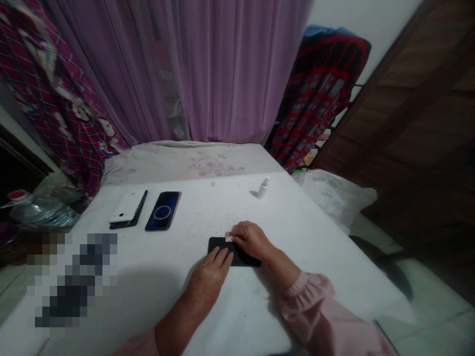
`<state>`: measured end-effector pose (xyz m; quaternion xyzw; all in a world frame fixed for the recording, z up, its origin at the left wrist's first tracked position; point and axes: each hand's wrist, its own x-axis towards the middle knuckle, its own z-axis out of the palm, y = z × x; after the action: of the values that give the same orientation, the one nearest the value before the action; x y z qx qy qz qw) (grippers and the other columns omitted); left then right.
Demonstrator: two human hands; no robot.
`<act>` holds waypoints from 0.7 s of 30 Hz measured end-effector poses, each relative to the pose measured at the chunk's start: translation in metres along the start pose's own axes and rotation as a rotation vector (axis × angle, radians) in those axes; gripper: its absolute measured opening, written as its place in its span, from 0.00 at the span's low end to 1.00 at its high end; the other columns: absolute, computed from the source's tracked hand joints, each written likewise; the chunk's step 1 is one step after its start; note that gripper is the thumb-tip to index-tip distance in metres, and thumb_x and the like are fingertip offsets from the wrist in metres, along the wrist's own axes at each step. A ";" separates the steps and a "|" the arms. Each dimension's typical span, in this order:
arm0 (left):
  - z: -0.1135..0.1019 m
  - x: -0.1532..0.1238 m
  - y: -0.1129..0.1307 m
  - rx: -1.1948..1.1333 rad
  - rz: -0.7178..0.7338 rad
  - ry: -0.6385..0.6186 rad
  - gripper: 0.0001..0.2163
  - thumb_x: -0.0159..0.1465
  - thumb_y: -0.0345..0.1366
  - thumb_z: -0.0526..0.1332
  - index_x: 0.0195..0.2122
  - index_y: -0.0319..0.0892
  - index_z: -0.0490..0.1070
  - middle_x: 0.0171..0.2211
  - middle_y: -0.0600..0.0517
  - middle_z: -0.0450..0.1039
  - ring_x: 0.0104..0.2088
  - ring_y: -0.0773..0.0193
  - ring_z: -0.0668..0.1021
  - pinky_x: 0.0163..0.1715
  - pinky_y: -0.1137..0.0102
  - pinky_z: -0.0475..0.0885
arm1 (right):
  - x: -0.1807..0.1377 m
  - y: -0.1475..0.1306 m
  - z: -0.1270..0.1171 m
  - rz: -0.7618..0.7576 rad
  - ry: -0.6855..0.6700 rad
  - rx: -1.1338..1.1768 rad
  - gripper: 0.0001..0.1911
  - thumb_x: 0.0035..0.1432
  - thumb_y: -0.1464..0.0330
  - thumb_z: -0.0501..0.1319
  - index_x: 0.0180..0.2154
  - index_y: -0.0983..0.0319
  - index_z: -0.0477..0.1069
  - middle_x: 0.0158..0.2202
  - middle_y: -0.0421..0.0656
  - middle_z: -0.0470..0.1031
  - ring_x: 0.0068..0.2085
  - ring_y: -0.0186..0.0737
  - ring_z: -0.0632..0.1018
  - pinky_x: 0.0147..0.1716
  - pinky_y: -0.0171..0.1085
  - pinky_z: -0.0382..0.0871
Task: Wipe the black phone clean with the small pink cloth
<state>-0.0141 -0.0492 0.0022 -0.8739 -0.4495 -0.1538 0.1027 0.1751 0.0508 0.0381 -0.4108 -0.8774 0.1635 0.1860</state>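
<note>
A black phone (243,258) lies flat on the white-covered table, its long side running left to right. My left hand (212,271) rests on its left part with the fingers stretched out flat. Pinched between the fingers of my right hand (252,241) is a small pink cloth (229,237), at the phone's far edge. My right hand and wrist hide some of the phone's right part. Tiny dark specks are scattered on the table just beyond it.
Two stacks of phones lie at the left, one topped by a white phone (126,206), the other by a blue phone (162,211). A small white spray bottle (263,188) stands upright at the back right. A pixelated patch covers something dark at the front left.
</note>
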 end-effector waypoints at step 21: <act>-0.003 0.014 -0.009 -0.057 -0.005 0.052 0.17 0.66 0.24 0.53 0.51 0.43 0.74 0.49 0.45 0.77 0.53 0.52 0.76 0.54 0.53 0.72 | -0.051 0.011 0.004 0.167 0.267 0.094 0.12 0.65 0.62 0.58 0.41 0.52 0.81 0.34 0.44 0.77 0.36 0.39 0.77 0.35 0.37 0.71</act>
<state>-0.0140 -0.0348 0.0099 -0.8710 -0.4444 -0.1894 0.0893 0.2109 0.0177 0.0202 -0.4913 -0.7990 0.1635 0.3058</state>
